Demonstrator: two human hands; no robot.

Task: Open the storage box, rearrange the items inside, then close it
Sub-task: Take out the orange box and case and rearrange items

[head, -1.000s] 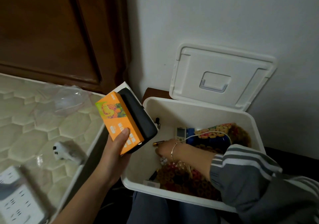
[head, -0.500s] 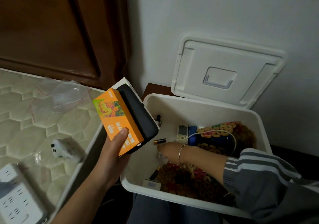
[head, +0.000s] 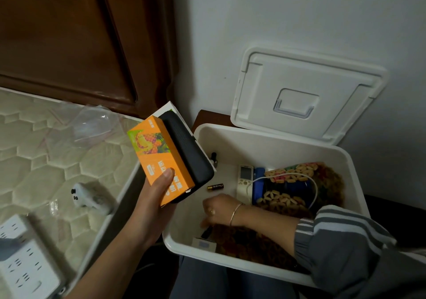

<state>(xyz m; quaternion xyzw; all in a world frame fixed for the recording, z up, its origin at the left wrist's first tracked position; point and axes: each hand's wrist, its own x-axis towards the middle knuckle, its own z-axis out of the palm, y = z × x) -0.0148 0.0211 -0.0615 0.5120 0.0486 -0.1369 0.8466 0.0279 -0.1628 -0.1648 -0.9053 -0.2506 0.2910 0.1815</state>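
Currently left hand (head: pixel 153 198) grips orange box (head: pixel 156 153).

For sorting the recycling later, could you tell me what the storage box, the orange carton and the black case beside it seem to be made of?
Storage box: probably white plastic, smooth, slight sheen, moulded lid. Orange carton: likely printed card, crisp folded edges. Black case: matte, finely dotted, rounded corners; plastic or rubbery coating, hard to tell.

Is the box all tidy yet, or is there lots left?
Not yet. Opening is done: the lid is up. Sorting is underway: the left hand holds an orange box and black case, and the right hand reaches among loose things inside the storage box. Closing is left.
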